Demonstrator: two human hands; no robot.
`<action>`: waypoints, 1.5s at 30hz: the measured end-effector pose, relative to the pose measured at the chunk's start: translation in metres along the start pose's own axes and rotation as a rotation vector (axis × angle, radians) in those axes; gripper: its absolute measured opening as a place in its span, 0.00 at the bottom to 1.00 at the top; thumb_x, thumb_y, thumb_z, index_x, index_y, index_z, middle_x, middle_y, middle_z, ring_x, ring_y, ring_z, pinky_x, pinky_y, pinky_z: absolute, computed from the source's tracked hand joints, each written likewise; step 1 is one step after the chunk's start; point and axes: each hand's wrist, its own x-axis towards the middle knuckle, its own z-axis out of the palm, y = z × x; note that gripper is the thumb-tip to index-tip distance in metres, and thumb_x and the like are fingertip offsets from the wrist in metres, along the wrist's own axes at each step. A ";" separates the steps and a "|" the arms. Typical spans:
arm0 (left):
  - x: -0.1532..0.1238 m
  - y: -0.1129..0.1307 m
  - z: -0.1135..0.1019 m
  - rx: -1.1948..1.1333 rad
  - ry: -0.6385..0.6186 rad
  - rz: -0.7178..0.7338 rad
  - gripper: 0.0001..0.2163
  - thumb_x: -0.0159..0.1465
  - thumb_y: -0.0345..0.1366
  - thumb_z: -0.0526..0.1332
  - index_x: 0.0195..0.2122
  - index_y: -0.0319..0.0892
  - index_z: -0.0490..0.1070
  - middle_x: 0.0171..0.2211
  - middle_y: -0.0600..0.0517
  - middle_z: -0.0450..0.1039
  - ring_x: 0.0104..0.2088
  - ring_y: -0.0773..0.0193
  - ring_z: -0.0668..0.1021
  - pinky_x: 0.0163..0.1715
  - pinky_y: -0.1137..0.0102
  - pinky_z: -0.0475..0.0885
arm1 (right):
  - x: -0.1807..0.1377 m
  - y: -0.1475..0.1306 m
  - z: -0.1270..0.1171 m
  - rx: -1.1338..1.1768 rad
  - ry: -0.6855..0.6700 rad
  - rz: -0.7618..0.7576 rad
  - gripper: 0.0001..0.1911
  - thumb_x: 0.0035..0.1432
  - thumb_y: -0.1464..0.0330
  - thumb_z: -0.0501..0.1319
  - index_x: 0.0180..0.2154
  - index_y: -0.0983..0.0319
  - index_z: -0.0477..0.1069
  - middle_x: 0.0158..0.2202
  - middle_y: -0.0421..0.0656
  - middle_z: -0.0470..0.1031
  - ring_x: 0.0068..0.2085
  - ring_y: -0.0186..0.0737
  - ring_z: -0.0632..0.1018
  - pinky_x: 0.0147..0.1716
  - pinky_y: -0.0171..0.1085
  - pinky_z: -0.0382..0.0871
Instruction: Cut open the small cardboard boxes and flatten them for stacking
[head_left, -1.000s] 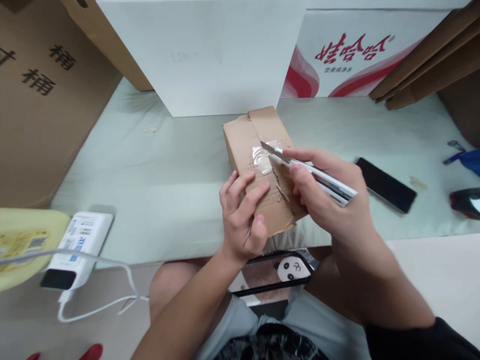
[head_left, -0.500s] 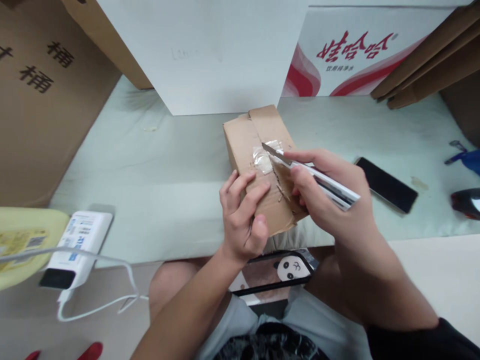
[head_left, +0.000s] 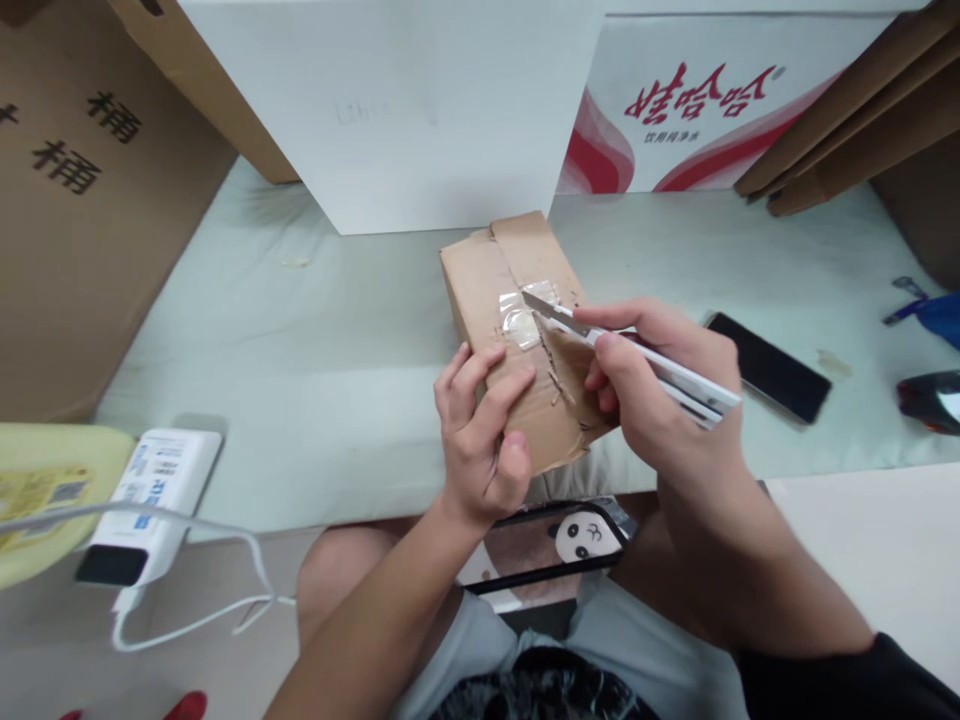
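Observation:
A small brown cardboard box [head_left: 480, 275] rests on the pale green surface, with clear tape [head_left: 521, 328] across its top seam. Part of that seam is ragged, with torn bits of cardboard. My left hand [head_left: 484, 435] steadies the box, its bent fingers pressed on the near left part of the top. In my right hand [head_left: 664, 375] is a white utility knife [head_left: 694, 385], index finger stretched along it. The blade is out and its tip meets the tape at the seam. My right hand's lower fingers are near the box's right side, partly hidden.
Large white boxes [head_left: 405, 130] stand behind, and a tall brown carton [head_left: 90, 250] is at left. A black phone [head_left: 769, 368] lies to the right. At lower left are a white power bank [head_left: 161, 485] with a cable and a yellow container [head_left: 60, 450].
The view has shifted slightly. The knife's handle has swung a little to the right with my right hand, while its tip stays at the tape. My left hand keeps its place on the box.

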 end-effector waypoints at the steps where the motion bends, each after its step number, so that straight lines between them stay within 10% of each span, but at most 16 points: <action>1: 0.000 0.000 0.000 0.000 0.000 0.000 0.21 0.73 0.43 0.48 0.59 0.45 0.72 0.62 0.43 0.70 0.63 0.51 0.72 0.70 0.51 0.63 | 0.000 0.000 0.000 -0.003 0.004 -0.004 0.11 0.66 0.65 0.60 0.43 0.58 0.82 0.27 0.41 0.77 0.32 0.38 0.80 0.33 0.38 0.76; 45: 0.002 0.002 -0.003 0.041 -0.017 -0.006 0.20 0.73 0.43 0.47 0.58 0.46 0.72 0.60 0.43 0.71 0.61 0.51 0.73 0.67 0.50 0.65 | -0.004 0.001 0.000 -0.081 0.014 -0.111 0.08 0.62 0.68 0.59 0.38 0.57 0.79 0.29 0.41 0.76 0.29 0.38 0.75 0.28 0.39 0.69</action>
